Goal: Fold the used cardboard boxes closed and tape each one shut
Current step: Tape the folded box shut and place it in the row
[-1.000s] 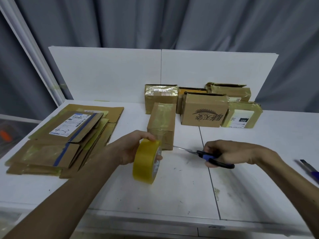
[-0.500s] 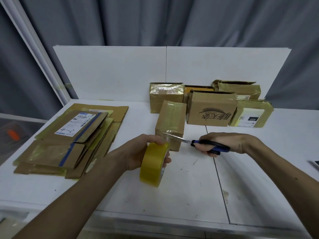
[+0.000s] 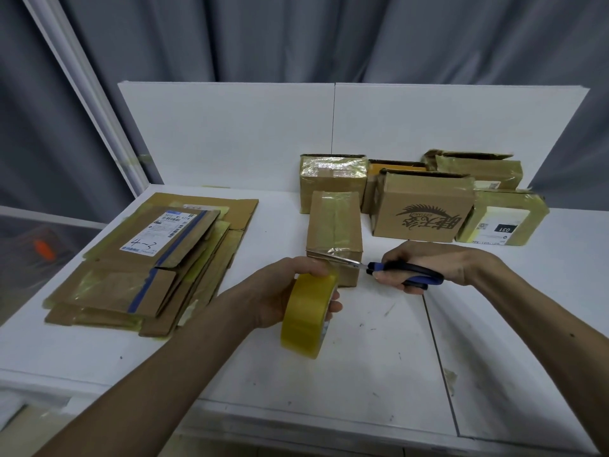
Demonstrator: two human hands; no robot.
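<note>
Centrally, a small brown box (image 3: 333,225), closed under yellowish tape, stands on the white table (image 3: 362,374) before other boxes; one, the logo box (image 3: 425,209), bears inverted printed characters, and another's label (image 3: 501,227) reads "031". Handwritten "4-3" marks the flattened stack (image 3: 148,265) at left. The left hand (image 3: 283,288) curls around a tape roll (image 3: 304,319); the right hand (image 3: 441,268) grips blue-handled scissors (image 3: 405,273), blades reaching the box's near top edge.

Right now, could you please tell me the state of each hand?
Left hand: closed around the yellow tape roll.
Right hand: closed on the blue-handled scissors, blades by the small cardboard box.
</note>
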